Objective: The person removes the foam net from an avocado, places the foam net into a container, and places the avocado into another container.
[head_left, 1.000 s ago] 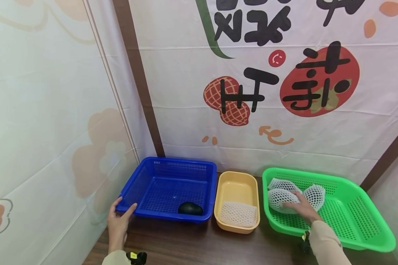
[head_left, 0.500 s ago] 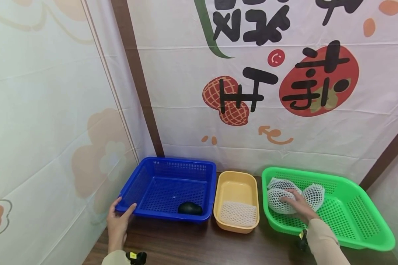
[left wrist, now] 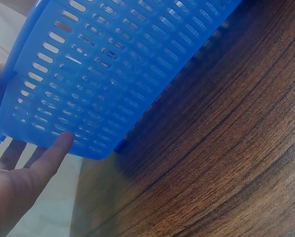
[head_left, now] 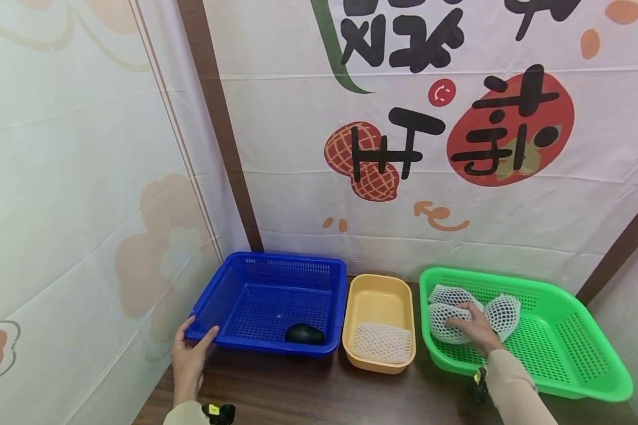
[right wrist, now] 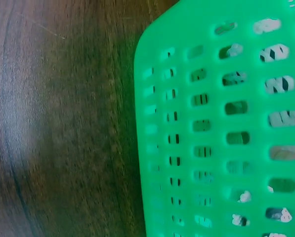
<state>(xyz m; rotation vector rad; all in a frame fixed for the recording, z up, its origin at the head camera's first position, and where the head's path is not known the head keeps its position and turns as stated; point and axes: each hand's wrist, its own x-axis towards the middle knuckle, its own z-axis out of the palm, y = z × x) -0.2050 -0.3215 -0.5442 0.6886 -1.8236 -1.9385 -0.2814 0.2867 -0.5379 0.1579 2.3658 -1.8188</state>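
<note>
My left hand point(head_left: 188, 360) holds the front left corner of the blue basket point(head_left: 276, 348). In the left wrist view the thumb point(left wrist: 56, 153) lies against the slotted wall, with the other fingers around the corner. Inside that basket sits a dark, smooth oval thing point(head_left: 305, 334). My right hand point(head_left: 478, 332) reaches into the green basket point(head_left: 574, 301) and grips a rounded thing in white foam netting point(head_left: 446, 324); the net hides what is inside. Two more netted pieces lie beside it, one behind point(head_left: 452, 294) and one to the right point(head_left: 505, 311). The right wrist view shows only the basket's outer wall.
A small yellow tray point(head_left: 380, 283) stands between the two baskets, with a flattened white foam net point(head_left: 383, 342) in it. All stand on a dark wooden table point(head_left: 351, 395). Printed cloth walls point(head_left: 287, 195) close off the back and left.
My right hand shifts slightly left and back over the netted thing, its thumb drawing along the net. The left hand stays at the blue basket's corner.
</note>
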